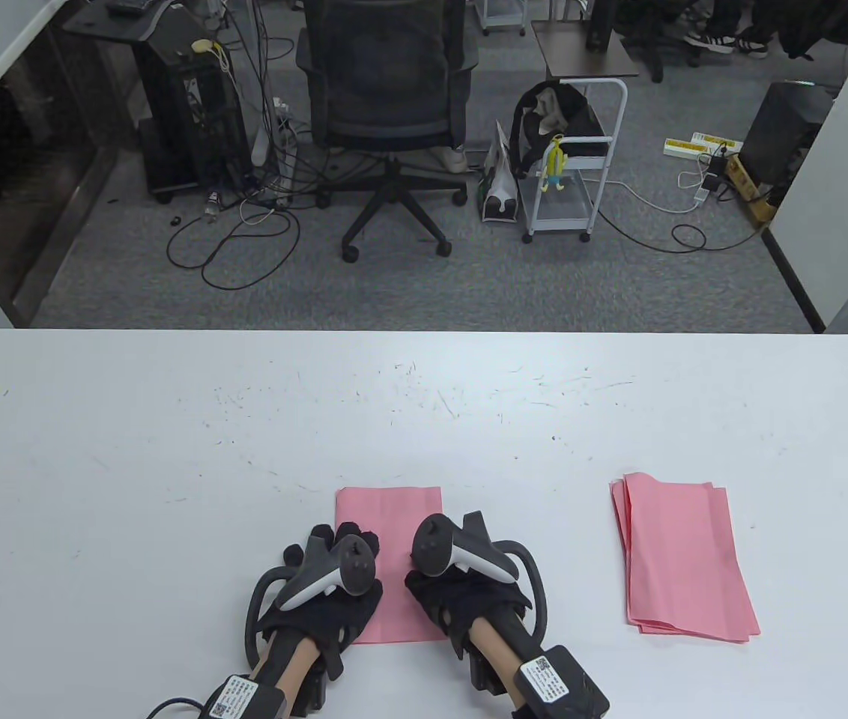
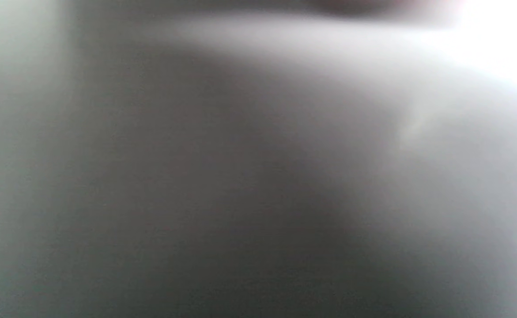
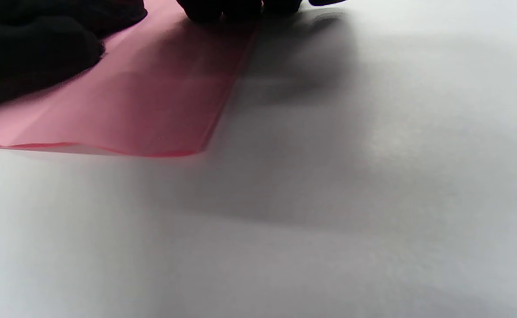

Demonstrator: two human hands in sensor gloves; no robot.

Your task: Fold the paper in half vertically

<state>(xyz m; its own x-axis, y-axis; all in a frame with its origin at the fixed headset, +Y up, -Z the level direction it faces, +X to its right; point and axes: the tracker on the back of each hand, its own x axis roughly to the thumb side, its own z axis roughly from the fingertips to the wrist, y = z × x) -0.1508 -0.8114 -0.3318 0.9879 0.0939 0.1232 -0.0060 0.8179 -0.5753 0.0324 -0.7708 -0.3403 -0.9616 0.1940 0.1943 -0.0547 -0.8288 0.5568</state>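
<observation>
A pink paper (image 1: 389, 517) lies folded into a narrow upright rectangle on the white table (image 1: 169, 449), near the front middle. My left hand (image 1: 330, 569) rests flat on its left part and my right hand (image 1: 461, 573) rests flat on its right edge. Both hands press down on the paper with nothing gripped. In the right wrist view the pink paper (image 3: 152, 101) lies flat with doubled edges showing, and black gloved fingertips (image 3: 223, 9) touch it at the top. The left wrist view is a grey blur.
A stack of folded pink papers (image 1: 682, 558) lies to the right of my right hand. Beyond the table's far edge stand an office chair (image 1: 386, 112) and a white cart (image 1: 574, 161).
</observation>
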